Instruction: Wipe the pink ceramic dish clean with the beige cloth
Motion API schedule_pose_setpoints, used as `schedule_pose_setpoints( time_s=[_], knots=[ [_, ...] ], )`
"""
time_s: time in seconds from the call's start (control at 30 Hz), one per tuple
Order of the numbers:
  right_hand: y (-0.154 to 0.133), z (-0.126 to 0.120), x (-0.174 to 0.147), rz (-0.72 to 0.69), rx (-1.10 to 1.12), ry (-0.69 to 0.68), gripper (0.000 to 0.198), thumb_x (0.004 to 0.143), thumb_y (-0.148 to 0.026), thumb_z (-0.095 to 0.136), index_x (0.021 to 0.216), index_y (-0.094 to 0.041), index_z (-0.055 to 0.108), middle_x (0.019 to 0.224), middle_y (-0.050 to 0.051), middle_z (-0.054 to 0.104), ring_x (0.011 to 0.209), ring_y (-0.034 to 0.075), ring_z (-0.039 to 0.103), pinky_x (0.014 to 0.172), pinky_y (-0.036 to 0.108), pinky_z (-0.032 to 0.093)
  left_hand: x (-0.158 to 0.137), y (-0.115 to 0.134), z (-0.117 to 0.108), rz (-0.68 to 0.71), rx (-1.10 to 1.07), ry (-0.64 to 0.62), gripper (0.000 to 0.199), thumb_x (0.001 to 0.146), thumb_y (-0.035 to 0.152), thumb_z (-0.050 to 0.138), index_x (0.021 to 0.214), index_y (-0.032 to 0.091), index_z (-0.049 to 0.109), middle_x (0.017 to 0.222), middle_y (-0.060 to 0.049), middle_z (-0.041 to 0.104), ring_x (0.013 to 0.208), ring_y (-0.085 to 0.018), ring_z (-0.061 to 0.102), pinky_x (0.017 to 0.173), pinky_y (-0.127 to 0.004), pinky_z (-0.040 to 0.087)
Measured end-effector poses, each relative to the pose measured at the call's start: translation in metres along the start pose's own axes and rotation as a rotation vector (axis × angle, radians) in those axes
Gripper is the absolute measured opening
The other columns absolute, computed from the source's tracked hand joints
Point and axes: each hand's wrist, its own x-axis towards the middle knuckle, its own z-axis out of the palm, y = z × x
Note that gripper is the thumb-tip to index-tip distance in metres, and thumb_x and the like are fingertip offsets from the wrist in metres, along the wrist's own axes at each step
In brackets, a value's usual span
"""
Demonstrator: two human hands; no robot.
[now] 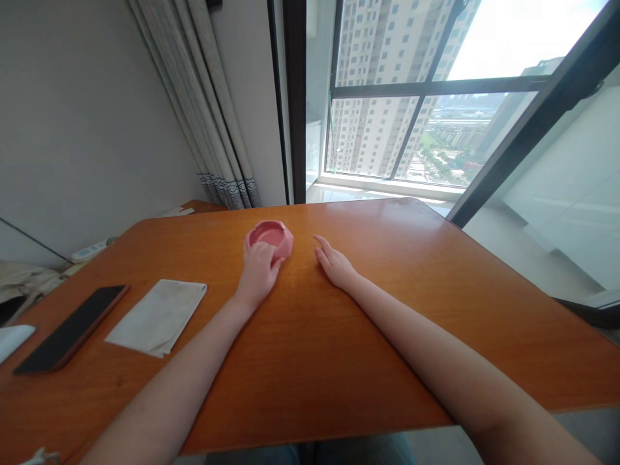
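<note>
A pink faceted bowl, perhaps an ashtray, is near the far middle of the wooden table. My left hand grips its near rim, with the fingers over the edge and the thumb on the outside. To the right of the bowl, my right hand rests at the table surface with its fingers stretched out and nothing in them. A gap of bare wood separates it from the bowl.
A folded pale cloth lies left of my left forearm. Beside it is a dark flat slab with a reddish-brown edge. A power strip sits past the table's left edge. Beyond the far edge are a curtain and a window.
</note>
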Motion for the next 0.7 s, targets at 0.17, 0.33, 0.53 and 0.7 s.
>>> schedule_pose_setpoints(
  time_s=[0.17, 0.33, 0.53, 0.7],
  knots=[
    [-0.003, -0.007, -0.004, -0.157, 0.076, 0.053, 0.057, 0.093, -0.042, 0.033, 0.144, -0.019, 0.022, 0.108, 0.008, 0.062, 0.095, 0.021, 0.060, 0.086, 0.034, 0.045, -0.005, 0.031, 0.016, 0.138, -0.157, -0.138, 0.014, 0.087, 0.029, 0.045, 0.095, 0.018, 0.051, 0.099, -0.009, 0.058, 0.099, -0.023, 0.050, 0.107, -0.051, 0.025],
    [-0.014, -0.011, -0.008, -0.275, -0.080, 0.041, 0.066, 0.082, -0.053, 0.054, 0.139, -0.023, 0.037, 0.133, 0.013, 0.045, 0.113, 0.025, 0.051, 0.094, 0.040, 0.044, -0.006, 0.018, 0.017, 0.128, -0.208, -0.190, 0.016, 0.086, 0.030, 0.047, 0.095, 0.018, 0.053, 0.097, -0.007, 0.059, 0.099, -0.023, 0.051, 0.108, -0.051, 0.023],
    [-0.014, 0.002, -0.005, -0.470, -0.050, -0.006, 0.058, 0.074, -0.052, 0.065, 0.121, -0.021, 0.053, 0.148, 0.012, 0.028, 0.139, 0.029, 0.020, 0.110, 0.049, 0.029, -0.005, 0.014, 0.018, 0.190, -0.263, -0.266, 0.020, 0.084, 0.027, 0.049, 0.102, 0.019, 0.056, 0.102, -0.006, 0.061, 0.105, -0.022, 0.052, 0.112, -0.052, 0.016],
    [-0.009, 0.004, -0.003, -0.482, 0.000, -0.018, 0.049, 0.074, -0.046, 0.067, 0.112, -0.017, 0.054, 0.137, 0.015, 0.041, 0.138, 0.029, 0.022, 0.110, 0.050, 0.029, -0.003, 0.015, -0.001, 0.206, -0.325, -0.245, 0.039, 0.084, 0.033, 0.050, 0.121, 0.020, 0.049, 0.129, -0.011, 0.050, 0.124, -0.023, 0.041, 0.112, -0.046, 0.023]
  ],
)
